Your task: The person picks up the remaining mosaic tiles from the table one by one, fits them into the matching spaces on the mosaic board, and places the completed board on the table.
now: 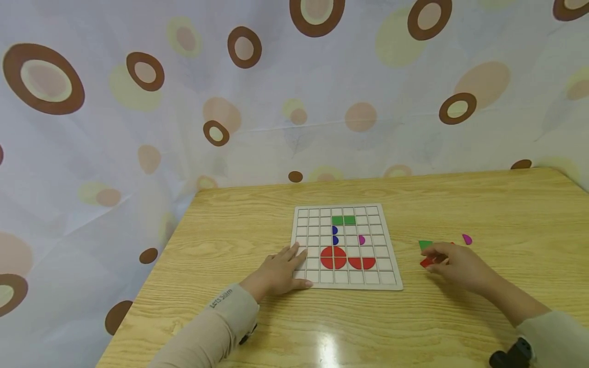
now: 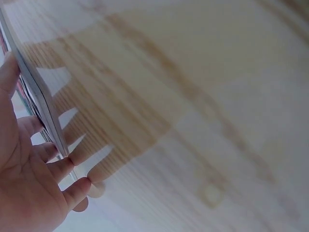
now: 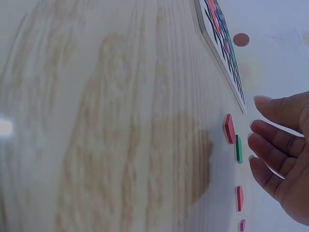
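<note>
A white square grid board (image 1: 391, 278) lies flat on the table. On it are two green squares (image 1: 343, 220), two blue half-circles (image 1: 335, 240), a magenta half-circle (image 1: 361, 240), a red circle of quarter pieces (image 1: 327, 253) and two more red quarters (image 1: 368, 262). My left hand (image 1: 278, 271), fingers spread, rests on the board's left edge. To the right of the board, my right hand (image 1: 460, 268) hovers over loose pieces, its fingers bent slightly and apart from them. A red piece (image 3: 229, 129) and a green piece (image 3: 239, 149) lie nearest its fingertips.
Another red piece (image 3: 240, 198) lies past the green one, partly hidden by the hand in the head view. Farther right is a loose magenta half-circle (image 1: 467, 239). The wooden table (image 1: 221, 220) meets a patterned cloth (image 1: 257, 153) at the back.
</note>
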The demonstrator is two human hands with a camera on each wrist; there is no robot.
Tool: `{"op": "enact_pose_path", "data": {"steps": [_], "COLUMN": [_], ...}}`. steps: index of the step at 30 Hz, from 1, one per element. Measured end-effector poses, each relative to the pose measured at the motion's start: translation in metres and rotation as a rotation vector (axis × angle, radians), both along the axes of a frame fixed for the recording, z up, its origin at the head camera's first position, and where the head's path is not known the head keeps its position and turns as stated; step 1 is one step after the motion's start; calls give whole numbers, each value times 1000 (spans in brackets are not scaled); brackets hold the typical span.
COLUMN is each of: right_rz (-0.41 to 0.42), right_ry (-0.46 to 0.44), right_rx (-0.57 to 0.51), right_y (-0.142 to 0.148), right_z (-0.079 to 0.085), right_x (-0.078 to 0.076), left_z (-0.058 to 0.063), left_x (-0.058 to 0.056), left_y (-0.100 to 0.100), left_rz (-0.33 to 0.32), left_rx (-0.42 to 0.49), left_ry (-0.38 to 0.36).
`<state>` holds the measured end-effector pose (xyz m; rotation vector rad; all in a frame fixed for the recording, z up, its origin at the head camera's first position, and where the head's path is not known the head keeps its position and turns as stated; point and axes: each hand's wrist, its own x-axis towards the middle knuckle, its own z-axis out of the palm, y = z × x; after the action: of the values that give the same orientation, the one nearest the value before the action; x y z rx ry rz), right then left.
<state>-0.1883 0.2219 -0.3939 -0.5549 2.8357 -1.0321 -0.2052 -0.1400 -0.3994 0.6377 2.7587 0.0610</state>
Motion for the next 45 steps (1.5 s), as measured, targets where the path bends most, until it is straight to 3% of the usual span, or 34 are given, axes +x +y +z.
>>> {"op": "enact_pose_path", "data": {"steps": [9, 18, 26, 45], "right_rz": [-38, -51, -66, -56], "right_ry": [-72, -41, -42, -41], "right_rx": [4, 54, 104, 45], "right_y": [6, 11, 6, -1], "right_z": [-3, -14, -12, -16], "right_x": [-2, -8, -13, -16], "left_z": [-1, -1, -1, -4], "left_x": [0, -1, -1, -2], "left_y": [0, 0, 0, -1], "left_rz": [11, 0, 0, 2], "left_rx": [5, -1, -2, 5], "left_ry": [-5, -3, 2, 5]}}
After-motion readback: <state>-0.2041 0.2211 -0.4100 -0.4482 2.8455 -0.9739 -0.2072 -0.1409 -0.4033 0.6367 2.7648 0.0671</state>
